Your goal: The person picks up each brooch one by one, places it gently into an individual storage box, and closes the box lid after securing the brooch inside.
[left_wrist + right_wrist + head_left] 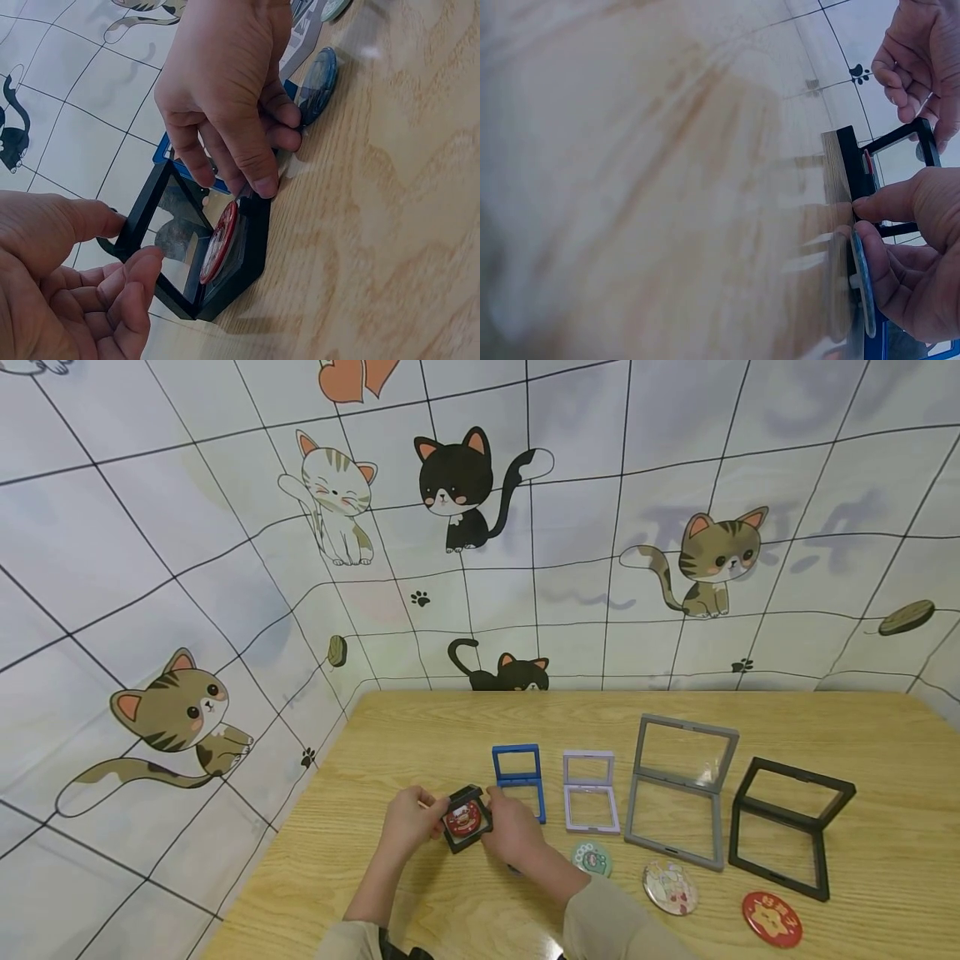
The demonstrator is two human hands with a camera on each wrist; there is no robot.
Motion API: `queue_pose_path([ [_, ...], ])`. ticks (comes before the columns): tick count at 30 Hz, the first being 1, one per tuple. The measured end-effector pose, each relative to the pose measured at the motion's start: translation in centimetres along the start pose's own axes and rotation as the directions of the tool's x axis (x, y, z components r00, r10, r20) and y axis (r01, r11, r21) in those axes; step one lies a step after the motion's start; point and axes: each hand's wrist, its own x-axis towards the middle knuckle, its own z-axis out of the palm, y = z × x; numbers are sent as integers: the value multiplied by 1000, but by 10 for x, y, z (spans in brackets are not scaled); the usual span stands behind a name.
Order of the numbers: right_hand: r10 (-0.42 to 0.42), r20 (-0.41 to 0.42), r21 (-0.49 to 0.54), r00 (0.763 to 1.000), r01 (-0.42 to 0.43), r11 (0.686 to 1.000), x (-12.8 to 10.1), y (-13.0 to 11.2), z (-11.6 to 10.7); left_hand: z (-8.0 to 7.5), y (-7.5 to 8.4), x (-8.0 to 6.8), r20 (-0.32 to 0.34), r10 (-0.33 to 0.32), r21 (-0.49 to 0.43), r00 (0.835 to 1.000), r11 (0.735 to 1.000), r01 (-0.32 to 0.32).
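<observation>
A small black display frame [471, 841], its lid tilted up on the hinge, is between both hands over the wooden table. Inside its base lies a round red badge [219, 241]. My left hand [408, 822] pinches the lid's outer edge between thumb and finger. With thumb and fingertips, my right hand [517, 835] grips a side of the base near the corner. Close under the right hand's curled fingers is a round blue badge [319, 86]. Just behind that hand stands an opened blue frame [516, 749], partly hidden by it.
To the right, opened lilac [592, 829], large grey [675, 854] and large black [780, 879] frames stand in a row. Before them lie a green badge [592, 858], a pale patterned badge [670, 887] and a red star badge [772, 919]. A cat-print wall covering [585, 652] borders the table.
</observation>
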Motion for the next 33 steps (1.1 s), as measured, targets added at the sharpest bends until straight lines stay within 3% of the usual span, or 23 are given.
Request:
queue_pose_path([
  [8, 9, 14, 14, 1000, -9, 1000, -1, 0, 2, 5, -6, -7, 94, -28, -17, 995, 999, 30],
  [12, 14, 20, 15, 1000, -14, 1000, 0, 0, 2, 6, -8, -8, 87, -4, -3, 996, 1000, 4],
  [19, -1, 27, -9, 1000, 2, 1000, 0, -1, 1, 10, -14, -7, 100, 11, 127, 995, 992, -24],
  [33, -10, 35, -50, 999, 11, 999, 3, -2, -1, 12, -16, 0, 115, -16, 155, 993, 988, -2],
])
